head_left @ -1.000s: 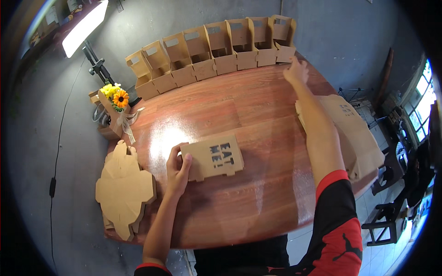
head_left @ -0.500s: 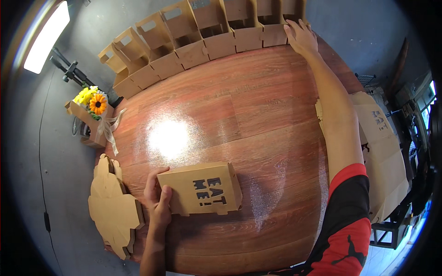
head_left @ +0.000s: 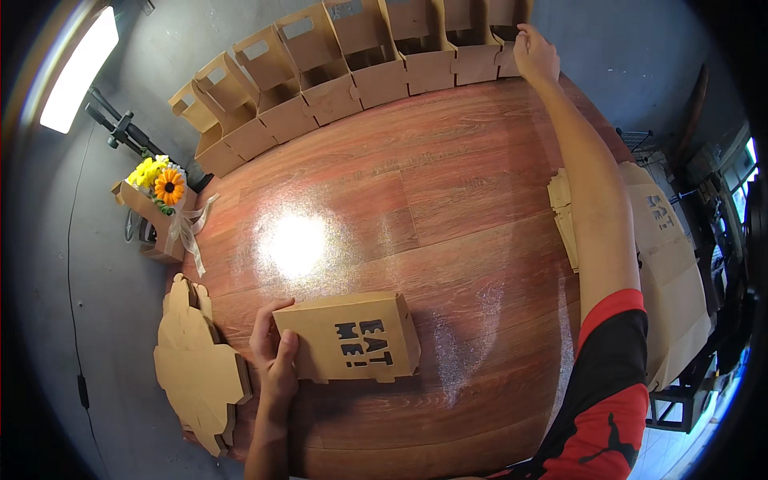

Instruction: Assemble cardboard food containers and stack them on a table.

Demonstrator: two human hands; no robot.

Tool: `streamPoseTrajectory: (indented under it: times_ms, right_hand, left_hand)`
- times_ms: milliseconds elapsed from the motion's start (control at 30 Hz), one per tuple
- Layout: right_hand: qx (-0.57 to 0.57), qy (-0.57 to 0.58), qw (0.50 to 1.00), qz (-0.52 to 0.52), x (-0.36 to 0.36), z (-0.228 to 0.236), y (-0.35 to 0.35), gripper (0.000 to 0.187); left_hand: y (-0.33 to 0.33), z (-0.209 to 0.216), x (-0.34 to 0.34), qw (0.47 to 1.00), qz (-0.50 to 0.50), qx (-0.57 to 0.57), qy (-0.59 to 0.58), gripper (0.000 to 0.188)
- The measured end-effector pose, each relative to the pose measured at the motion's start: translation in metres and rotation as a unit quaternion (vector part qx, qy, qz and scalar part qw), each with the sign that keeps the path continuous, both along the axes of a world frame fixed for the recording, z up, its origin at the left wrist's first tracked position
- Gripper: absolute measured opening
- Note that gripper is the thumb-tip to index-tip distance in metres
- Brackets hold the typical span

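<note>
My left hand (head_left: 274,348) grips the left end of a closed brown cardboard box (head_left: 344,324) with cut-out lettering on its top face. The thumb lies on that face, and the fingers go behind the end. At the far right, my right hand (head_left: 536,58) is curled closed at the front edge of the last carton (head_left: 509,60) in a row of open cardboard cartons (head_left: 336,98). Each carton has a tall back panel, and several show a handle slot. The hand itself hides part of that last carton's right side.
Flat cardboard blanks (head_left: 196,364) are stacked at the left edge of the wooden table (head_left: 360,216). Behind them stands a carton of yellow and orange flowers (head_left: 164,184) with a ribbon. More lettered blanks (head_left: 668,272) lie at the right, partly behind my forearm. A bright lamp (head_left: 80,70) hangs upper left.
My right hand has shifted slightly rightward along the last carton, and its spread fingers have curled in. My left hand keeps its grip on the box, which sits slightly lower in view.
</note>
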State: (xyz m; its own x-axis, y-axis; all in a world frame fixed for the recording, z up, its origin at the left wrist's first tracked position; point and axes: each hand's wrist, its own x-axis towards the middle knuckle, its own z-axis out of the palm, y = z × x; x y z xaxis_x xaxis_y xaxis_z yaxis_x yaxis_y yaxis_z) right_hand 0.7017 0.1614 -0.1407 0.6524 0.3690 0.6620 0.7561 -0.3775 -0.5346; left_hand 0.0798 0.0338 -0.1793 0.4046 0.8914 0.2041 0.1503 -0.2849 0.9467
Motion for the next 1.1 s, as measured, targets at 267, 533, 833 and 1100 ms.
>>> streamPoseTrajectory:
  times_ms: [267,533,833,1100]
  right_hand:
    - [-0.081,0.044,0.996,-0.02,0.01,-0.003,-0.012,0.047]
    - [-0.268,-0.009,0.963,0.014,0.009,-0.009,-0.012,0.053]
    - [-0.237,-0.06,0.968,0.056,0.031,-0.022,-0.003,0.058]
    - [-0.185,-0.069,0.976,0.095,0.039,-0.021,0.002,0.071]
  left_hand:
    - [0.0,0.001,0.001,1.0,-0.005,-0.002,-0.02,0.041]
    - [-0.001,0.005,0.003,1.0,-0.013,0.0,-0.011,0.041]
    - [-0.003,0.003,0.002,1.0,0.01,-0.011,-0.004,0.043]
    - [-0.002,0.001,0.001,1.0,0.002,-0.011,-0.011,0.044]
